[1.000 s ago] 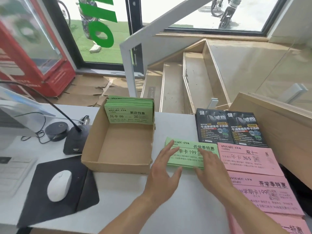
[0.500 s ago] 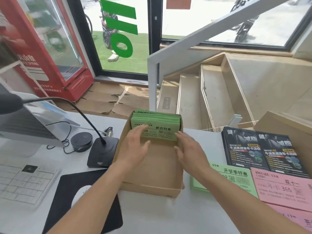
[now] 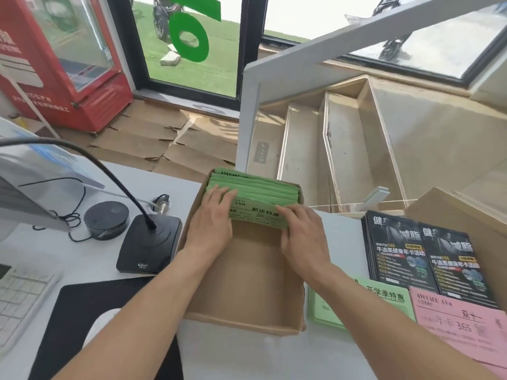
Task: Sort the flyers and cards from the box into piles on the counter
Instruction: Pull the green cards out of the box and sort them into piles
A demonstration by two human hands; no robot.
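Both hands, left (image 3: pixel 211 229) and right (image 3: pixel 301 237), have left the counter pile (image 3: pixel 384 305) and now grip the last green stack (image 3: pixel 255 198) leaning at the box's (image 3: pixel 241 322) far wall, so lifting looks next.

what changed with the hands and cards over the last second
Both hands left the green pile on the counter and went into the box. The left hand and right hand now grip the green cards standing at its far end. The pink and black piles stayed put.
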